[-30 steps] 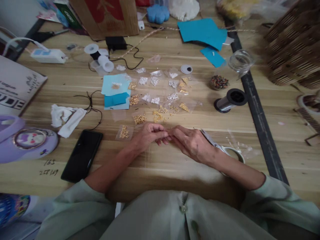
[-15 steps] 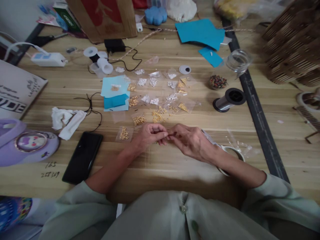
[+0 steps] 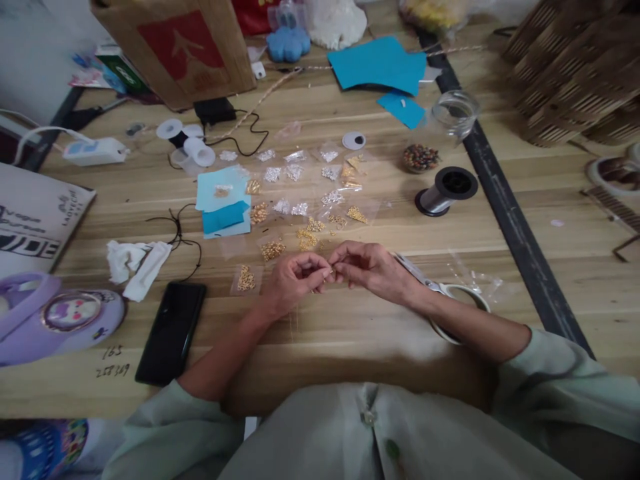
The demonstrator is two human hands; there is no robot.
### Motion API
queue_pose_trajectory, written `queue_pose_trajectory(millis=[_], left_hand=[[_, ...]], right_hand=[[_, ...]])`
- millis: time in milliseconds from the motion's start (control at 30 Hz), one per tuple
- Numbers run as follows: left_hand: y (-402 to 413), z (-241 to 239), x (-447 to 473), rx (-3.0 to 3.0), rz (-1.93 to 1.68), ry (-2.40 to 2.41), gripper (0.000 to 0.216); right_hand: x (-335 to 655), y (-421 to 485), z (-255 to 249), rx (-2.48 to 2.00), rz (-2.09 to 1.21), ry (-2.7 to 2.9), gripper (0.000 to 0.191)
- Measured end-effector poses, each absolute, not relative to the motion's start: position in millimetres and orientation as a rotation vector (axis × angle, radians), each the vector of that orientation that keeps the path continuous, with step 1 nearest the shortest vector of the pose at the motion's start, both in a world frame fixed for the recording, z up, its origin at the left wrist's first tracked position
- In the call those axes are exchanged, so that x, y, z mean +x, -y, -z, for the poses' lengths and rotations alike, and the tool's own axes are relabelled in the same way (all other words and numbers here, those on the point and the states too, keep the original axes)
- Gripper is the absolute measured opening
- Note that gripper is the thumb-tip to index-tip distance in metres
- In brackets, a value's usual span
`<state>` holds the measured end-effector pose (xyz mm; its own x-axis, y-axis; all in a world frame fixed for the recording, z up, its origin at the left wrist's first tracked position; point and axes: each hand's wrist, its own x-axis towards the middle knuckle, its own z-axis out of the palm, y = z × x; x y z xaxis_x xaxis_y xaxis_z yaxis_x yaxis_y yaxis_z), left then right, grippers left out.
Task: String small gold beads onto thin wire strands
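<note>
Fingertips (image 3: 324, 275) meet at a tiny gold piece (image 3: 331, 271)

Your left hand (image 3: 295, 280) has thumb and forefinger closed, apparently on the gold piece, which shows only as a glint at their tips. Your right hand (image 3: 370, 270) brings its own thumb and forefinger to the same spot; you cannot tell from here whether they grip the piece or only touch it. A thin strand (image 3: 297, 319) shows on the body side of your left fingers, and its link to the piece is too faint to make out.

Expect the piece to be very light, hard and smooth, so it could easily slip from a loose pinch. Take it by its edges, right at the tips, with light pressure. The strand looks fine and limp; it should be handled close to its end, where it bends least.

Just beyond your fingers lie loose gold bits (image 3: 307, 238). To their left is a bag of gold beads (image 3: 245, 279); to their right, scissors (image 3: 434, 286) lie beside your right forearm, with a wire spool (image 3: 445, 192) farther out.
</note>
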<state>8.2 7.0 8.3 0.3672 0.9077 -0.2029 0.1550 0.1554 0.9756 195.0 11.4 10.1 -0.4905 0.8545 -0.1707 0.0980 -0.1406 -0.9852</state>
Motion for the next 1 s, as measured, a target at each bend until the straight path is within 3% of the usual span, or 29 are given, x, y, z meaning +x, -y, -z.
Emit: queue_pose_trajectory(millis=[400, 1000], left_hand=[[-5.1, -1.6, 11.1, 2.019, -1.045, -1.024, 0.004], [-1.4, 5.0, 9.6, 2.193, -1.084, -1.038, 0.007]], right_hand=[[197.7, -19.1, -3.6, -1.026, -1.987, 1.347, 0.015], [200.3, -21.7, -4.4, -1.06, -1.982, 1.332, 0.021]])
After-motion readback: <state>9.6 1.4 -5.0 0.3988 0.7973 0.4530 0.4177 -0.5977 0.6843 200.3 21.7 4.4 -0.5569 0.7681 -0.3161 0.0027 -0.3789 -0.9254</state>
